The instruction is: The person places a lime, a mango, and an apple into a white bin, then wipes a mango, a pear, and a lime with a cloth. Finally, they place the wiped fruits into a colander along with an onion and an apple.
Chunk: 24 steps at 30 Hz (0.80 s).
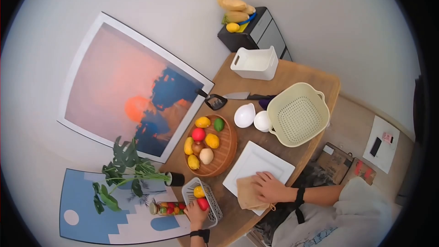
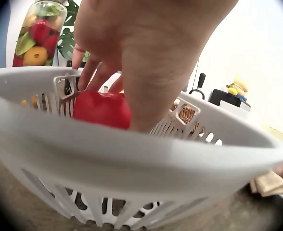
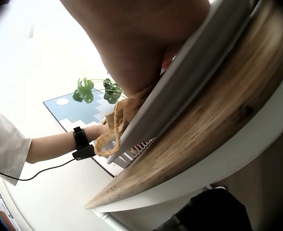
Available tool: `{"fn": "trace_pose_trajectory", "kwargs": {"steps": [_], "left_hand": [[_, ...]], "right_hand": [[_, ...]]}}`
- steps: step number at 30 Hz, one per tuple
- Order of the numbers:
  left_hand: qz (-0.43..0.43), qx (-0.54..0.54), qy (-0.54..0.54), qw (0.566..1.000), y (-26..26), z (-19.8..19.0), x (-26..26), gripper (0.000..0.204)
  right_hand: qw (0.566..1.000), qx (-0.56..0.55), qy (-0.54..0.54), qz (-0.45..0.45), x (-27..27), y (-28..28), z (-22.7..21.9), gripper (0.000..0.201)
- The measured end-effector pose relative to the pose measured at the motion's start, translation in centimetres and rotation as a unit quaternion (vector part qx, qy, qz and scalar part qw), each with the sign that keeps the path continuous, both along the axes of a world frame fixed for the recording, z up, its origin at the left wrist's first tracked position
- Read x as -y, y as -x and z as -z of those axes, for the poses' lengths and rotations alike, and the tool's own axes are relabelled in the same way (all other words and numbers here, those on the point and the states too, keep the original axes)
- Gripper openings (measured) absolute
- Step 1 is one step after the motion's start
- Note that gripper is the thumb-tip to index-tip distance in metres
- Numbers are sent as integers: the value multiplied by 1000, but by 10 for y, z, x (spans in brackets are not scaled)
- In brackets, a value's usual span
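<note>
Down inside a grey slotted basket (image 1: 213, 203) at the table's edge, my left hand (image 1: 196, 213) holds a glossy red fruit (image 2: 102, 109), thumb on one side and fingers on the other. A yellow fruit (image 1: 199, 191) lies beside it in the basket. My right hand (image 1: 270, 187) rests with fingers spread on a folded tan cloth (image 1: 247, 193). Under the cloth is a white square board (image 1: 259, 161) with a raised rim. A loop of the cloth (image 3: 113, 127) hangs past the board's edge in the right wrist view.
A round wooden tray (image 1: 224, 158) of fruit stands behind the board. Further along are white bowls (image 1: 244, 115), a cream colander (image 1: 297, 114), a knife (image 1: 238, 95) and a white bin (image 1: 256, 64). A jar (image 1: 169, 208) and a potted plant (image 1: 174, 179) stand near the basket.
</note>
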<state>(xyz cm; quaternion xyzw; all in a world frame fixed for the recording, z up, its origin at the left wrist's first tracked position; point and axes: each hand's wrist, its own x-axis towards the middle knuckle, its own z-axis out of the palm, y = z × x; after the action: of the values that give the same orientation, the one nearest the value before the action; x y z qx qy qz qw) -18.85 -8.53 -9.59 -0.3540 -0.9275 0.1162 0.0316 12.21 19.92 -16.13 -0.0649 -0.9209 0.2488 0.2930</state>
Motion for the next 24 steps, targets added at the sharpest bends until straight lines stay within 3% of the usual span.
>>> {"fn": "trace_pose_trajectory", "kwargs": {"steps": [1, 2, 6, 10, 13, 16, 19, 20, 24], "left_hand": [[0, 0, -9, 1000, 0, 0, 0, 79], [-19, -2, -20, 1000, -10, -24, -18, 77], [64, -94, -128, 985, -49, -71, -38, 76], [132, -41, -196, 971, -109, -113, -75, 76], [182, 81, -244, 949, -143, -82, -106, 78], [168, 228, -275, 919, -165, -25, -136, 76], [106, 251, -375, 886, -170, 15, -143, 74], [69, 271, -377, 883, -175, 7, -147, 71], [118, 260, -333, 899, -170, 9, -141, 66]], "right_hand": [[1000, -3, 4, 0, 1, -1, 0, 42], [1000, 1, 2, -3, 1, -1, -1, 43], [1000, 14, 4, -1, -4, 4, -7, 43], [1000, 7, 12, 1, -4, 5, -12, 37], [998, -6, 56, -16, -3, 2, -16, 42], [991, -43, 118, -40, -2, 1, -17, 51], [991, -58, 109, -59, -8, -2, -18, 58], [991, -54, 107, -66, -10, -4, -21, 60], [990, -36, 108, -86, -9, -6, -28, 71]]}}
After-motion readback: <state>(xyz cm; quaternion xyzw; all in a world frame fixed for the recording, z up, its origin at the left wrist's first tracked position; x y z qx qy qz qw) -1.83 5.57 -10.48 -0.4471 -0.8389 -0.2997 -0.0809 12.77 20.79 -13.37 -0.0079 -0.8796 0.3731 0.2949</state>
